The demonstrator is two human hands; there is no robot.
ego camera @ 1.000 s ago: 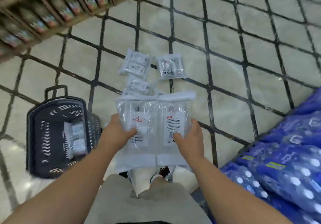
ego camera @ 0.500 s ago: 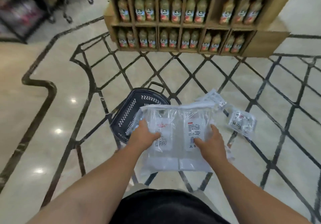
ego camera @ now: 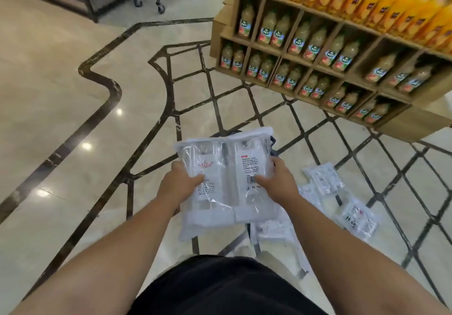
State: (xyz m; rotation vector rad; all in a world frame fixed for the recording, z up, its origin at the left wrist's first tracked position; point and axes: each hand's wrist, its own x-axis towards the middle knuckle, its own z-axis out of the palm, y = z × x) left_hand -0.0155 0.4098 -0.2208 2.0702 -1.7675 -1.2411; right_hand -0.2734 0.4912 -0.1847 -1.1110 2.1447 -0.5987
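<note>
I hold two clear plastic packages side by side in front of me, above the floor. My left hand grips the left package by its left edge, thumb on its printed label. My right hand grips the right package by its right edge, thumb near the barcode. The dark shopping basket is almost wholly hidden behind the packages; only a sliver shows at their upper right.
Several similar clear packets lie on the tiled floor to my right, one more further right. A cardboard display shelf full of juice bottles stands ahead on the right. Cart wheels show at the far top.
My view has swung left and up from the floor packets to the bottle shelf. Both hands keep their hold on the two packages, which now cover the basket.
</note>
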